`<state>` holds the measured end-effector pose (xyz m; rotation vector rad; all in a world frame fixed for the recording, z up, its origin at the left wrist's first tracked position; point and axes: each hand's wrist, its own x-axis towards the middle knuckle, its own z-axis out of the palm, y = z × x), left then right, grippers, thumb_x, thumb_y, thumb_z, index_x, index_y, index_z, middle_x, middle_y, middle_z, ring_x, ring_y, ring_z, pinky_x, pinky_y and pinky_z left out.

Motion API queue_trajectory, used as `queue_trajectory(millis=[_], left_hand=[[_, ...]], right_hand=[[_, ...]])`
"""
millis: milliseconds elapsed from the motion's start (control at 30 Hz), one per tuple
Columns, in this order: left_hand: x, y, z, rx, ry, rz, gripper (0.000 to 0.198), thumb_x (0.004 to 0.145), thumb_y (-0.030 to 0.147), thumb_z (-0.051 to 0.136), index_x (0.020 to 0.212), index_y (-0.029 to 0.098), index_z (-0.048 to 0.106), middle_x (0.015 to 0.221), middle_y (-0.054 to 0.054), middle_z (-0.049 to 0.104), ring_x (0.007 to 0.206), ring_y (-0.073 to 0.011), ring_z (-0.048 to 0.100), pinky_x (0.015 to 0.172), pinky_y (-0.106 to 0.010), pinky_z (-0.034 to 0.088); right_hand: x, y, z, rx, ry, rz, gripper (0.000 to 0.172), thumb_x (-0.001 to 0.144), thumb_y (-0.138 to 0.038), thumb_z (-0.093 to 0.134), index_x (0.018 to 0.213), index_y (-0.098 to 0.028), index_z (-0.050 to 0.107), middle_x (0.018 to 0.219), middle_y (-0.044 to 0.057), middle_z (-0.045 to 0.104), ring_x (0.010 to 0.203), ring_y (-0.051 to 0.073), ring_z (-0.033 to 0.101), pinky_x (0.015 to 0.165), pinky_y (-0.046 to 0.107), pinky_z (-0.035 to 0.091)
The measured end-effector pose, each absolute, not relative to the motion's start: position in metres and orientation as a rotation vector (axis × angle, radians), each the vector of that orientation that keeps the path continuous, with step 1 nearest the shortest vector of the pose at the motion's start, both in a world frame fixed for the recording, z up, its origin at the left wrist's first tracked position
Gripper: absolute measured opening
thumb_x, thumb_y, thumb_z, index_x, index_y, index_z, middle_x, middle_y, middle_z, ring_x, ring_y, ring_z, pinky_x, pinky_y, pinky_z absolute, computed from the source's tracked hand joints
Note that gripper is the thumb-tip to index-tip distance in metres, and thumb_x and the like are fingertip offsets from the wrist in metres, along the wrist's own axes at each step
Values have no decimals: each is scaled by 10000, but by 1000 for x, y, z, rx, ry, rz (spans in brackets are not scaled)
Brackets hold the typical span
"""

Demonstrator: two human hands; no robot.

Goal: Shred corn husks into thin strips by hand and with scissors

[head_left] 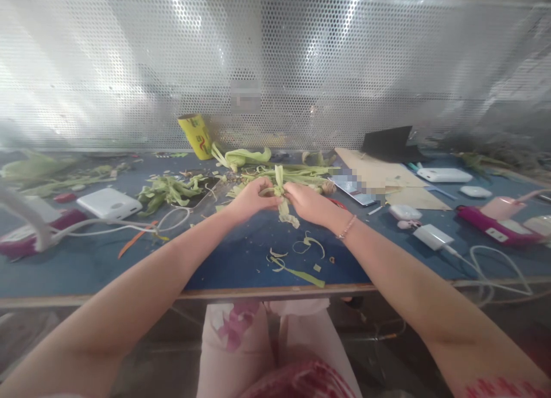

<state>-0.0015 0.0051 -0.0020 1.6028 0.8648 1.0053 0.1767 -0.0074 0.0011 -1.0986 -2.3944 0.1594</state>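
Observation:
Between my two hands, just above the blue tabletop [241, 254], is a bundle of pale green leaf strips [287, 213]. One end of it points up and a ragged end hangs down. My left hand [253, 200] is curled, its thumb and fingertips closed on the bundle's left side. From the other side my right hand [309, 204] pinches it near the middle, with some fingers hidden. Just behind lie more green stalks and leaves [297, 171]. Thin peelings and a flat green strip [307, 278] are scattered on the table in front.
Trimmed leaves [170, 192] and a white power bank [109, 204] lie left. A yellow can [197, 136] leans at the back against a perforated metal panel [284, 59]. To the right are a phone [353, 189], cardboard [379, 168], a charger [433, 237] and a purple power strip [495, 228].

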Motion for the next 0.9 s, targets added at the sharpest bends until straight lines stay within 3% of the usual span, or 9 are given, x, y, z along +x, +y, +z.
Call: queue_trajectory(millis=[333, 900], left_hand=[[-6, 3, 3, 1503, 839, 865, 397, 582, 135, 730, 813, 186, 411, 611, 69, 508, 585, -68, 532, 562, -227, 456], [-10, 5, 7, 1757, 822, 715, 362, 589, 154, 701, 825, 174, 427, 746, 49, 489, 623, -59, 496, 554, -210, 406]], right_hand=[[181, -13, 7, -1092, -2548, -23, 195, 922, -279, 308, 870, -185, 471, 671, 34, 542, 535, 138, 403, 526, 273, 203], [187, -17, 14, -1131, -2655, -147, 297, 924, -343, 359, 812, -175, 577, 639, 26, 566, 538, 120, 411, 544, 260, 188]])
